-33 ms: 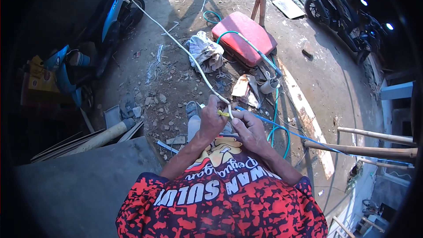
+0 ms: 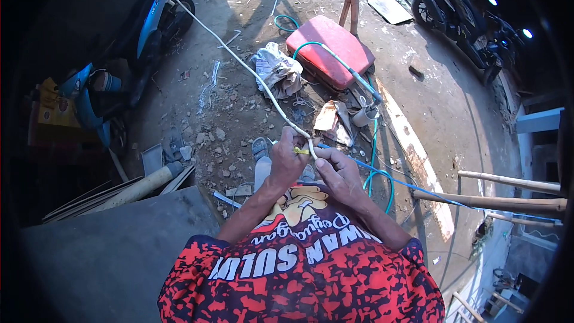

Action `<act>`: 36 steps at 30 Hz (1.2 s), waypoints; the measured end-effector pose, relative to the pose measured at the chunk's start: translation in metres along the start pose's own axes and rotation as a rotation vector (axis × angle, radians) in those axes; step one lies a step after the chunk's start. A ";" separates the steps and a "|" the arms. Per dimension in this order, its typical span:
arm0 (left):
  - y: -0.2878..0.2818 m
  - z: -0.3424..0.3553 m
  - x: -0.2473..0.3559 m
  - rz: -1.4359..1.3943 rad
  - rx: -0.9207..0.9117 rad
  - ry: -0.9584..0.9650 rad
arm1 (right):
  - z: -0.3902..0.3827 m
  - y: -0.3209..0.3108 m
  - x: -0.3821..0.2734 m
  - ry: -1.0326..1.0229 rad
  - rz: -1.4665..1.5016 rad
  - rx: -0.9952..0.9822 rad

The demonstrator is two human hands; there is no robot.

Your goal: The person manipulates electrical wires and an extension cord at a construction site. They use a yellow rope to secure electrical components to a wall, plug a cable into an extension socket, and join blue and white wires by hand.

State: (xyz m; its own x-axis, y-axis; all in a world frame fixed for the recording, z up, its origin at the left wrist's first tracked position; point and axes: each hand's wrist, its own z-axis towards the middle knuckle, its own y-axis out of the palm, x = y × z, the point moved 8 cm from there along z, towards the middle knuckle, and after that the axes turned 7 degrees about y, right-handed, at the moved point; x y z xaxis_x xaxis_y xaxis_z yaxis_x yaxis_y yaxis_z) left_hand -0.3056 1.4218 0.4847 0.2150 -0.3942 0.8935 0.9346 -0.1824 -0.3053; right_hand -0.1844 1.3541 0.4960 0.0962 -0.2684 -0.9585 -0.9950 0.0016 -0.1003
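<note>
A white cable runs down from the upper left to my hands, above my lap. Its end bends downward between the thumb and fingers of my right hand, which pinches it. My left hand is closed around the cable just beside it, knuckles up. A small yellow piece sticks out between the left fingers and the cable; its kind is unclear. From behind my right fingers a thin blue cord stretches away to the right. Whether the hand grips it is hidden.
Ahead lie a red case, a green hose, a crumpled whitish sack, a grey cup-like container and a long worn plank. Bamboo poles jut in at right. Motorcycles stand on both sides. Rubble litters the ground.
</note>
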 end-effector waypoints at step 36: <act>-0.004 0.017 0.032 -0.089 -0.055 0.056 | -0.004 -0.019 -0.038 -0.047 -0.115 0.023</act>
State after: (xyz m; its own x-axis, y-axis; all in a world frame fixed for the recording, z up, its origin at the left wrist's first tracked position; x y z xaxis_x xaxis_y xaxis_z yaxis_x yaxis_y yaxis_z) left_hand -0.2976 1.4256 0.5206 0.1141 -0.4232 0.8988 0.9321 -0.2675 -0.2443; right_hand -0.1695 1.3600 0.5350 0.2109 -0.2224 -0.9519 -0.9765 -0.0042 -0.2154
